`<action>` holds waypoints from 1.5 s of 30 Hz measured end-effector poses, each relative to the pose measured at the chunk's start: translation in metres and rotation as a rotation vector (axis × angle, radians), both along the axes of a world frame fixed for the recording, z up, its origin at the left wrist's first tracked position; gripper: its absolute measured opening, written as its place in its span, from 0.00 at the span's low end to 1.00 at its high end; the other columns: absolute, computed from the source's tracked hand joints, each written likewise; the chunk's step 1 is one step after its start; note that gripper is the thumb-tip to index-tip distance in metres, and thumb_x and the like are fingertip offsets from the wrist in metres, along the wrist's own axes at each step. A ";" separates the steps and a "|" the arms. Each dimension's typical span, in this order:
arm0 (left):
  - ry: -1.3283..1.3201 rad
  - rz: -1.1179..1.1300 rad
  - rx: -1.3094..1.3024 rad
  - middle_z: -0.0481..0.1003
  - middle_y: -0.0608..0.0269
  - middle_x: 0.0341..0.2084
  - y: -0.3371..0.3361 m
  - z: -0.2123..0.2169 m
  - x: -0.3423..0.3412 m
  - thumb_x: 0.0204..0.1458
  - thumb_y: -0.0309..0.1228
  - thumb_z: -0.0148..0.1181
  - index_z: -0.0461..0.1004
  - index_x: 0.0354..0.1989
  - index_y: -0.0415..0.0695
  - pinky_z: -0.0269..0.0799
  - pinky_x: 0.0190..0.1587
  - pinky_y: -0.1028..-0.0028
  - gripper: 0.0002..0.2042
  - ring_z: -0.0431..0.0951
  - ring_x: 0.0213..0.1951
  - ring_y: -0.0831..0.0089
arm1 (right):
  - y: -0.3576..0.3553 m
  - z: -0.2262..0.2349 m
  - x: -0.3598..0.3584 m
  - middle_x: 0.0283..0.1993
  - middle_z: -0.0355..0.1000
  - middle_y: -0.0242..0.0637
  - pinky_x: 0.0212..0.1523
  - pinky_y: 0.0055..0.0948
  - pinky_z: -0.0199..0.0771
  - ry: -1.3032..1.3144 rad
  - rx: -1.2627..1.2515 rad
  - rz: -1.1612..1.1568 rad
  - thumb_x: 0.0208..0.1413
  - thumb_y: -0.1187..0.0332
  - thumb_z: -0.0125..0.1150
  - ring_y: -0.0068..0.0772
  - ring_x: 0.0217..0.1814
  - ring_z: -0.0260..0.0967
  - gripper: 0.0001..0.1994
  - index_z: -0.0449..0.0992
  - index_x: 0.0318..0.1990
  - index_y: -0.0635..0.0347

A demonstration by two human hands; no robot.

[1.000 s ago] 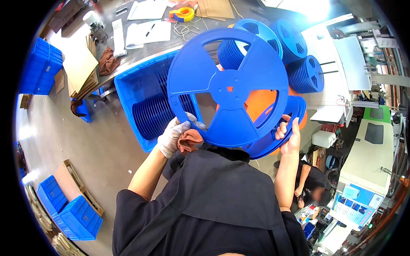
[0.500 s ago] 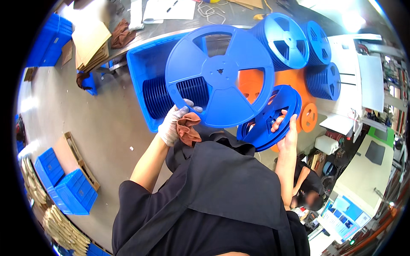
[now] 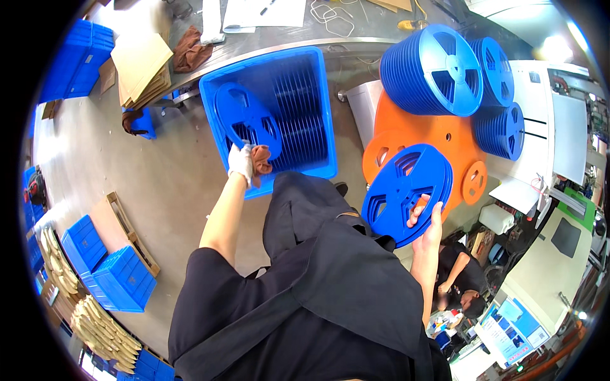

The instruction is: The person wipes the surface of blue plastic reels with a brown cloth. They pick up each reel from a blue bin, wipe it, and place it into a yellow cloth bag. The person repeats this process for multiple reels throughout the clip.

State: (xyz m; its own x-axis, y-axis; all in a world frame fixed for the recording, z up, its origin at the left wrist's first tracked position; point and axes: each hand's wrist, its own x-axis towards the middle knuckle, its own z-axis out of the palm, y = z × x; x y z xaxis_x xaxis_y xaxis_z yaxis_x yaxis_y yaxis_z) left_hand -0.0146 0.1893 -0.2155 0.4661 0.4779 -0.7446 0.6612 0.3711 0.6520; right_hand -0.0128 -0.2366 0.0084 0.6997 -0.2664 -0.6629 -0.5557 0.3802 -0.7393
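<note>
My left hand (image 3: 241, 162), in a whitish glove, grips the lower edge of a blue plastic reel (image 3: 253, 117) that is tilted inside a blue crate (image 3: 329, 127). A brown cloth (image 3: 260, 160) hangs from the same hand. Beside that reel, a row of dark blue reels (image 3: 295, 108) fills the crate's right half. My bare right hand (image 3: 432, 227) holds a few stacked blue reels (image 3: 422, 174), its fingers reaching through an opening near their middle. These reels slant in front of the orange discs.
A large orange disc (image 3: 429, 130) carries several stacks of blue reels (image 3: 406, 70). A metal table (image 3: 267, 47) with papers, cord and another brown cloth (image 3: 190, 51) runs along the far side. Blue crates (image 3: 121, 282) stand by a pallet at left. Another person (image 3: 460, 270) works at lower right.
My left hand has carried the large reel from in front of me leftward into the crate. My right hand still holds its reels, with the view shifted slightly.
</note>
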 end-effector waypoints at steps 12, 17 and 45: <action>0.123 -0.175 -0.231 0.73 0.52 0.37 -0.039 -0.042 0.057 0.59 0.28 0.48 0.60 0.57 0.48 0.72 0.34 0.58 0.17 0.74 0.35 0.62 | 0.001 0.006 -0.032 0.24 0.65 0.33 0.22 0.25 0.63 -0.050 -0.054 -0.084 0.65 0.47 0.42 0.24 0.21 0.62 0.23 0.67 0.51 0.58; 0.117 -0.280 -0.373 0.68 0.42 0.49 -0.049 -0.028 0.062 0.61 0.31 0.46 0.44 0.69 0.55 0.71 0.34 0.47 0.29 0.75 0.41 0.52 | -0.008 0.014 -0.038 0.24 0.65 0.32 0.21 0.26 0.60 -0.237 -0.004 -0.045 0.62 0.43 0.44 0.24 0.20 0.59 0.29 0.64 0.57 0.59; -1.234 -1.448 1.403 0.71 0.55 0.52 -0.171 0.224 0.040 0.41 0.25 0.54 0.73 0.45 0.48 0.73 0.31 0.68 0.18 0.73 0.28 0.66 | -0.094 0.045 0.001 0.20 0.58 0.29 0.18 0.20 0.55 -0.823 0.931 0.183 0.61 0.45 0.49 0.18 0.14 0.53 0.33 0.58 0.64 0.62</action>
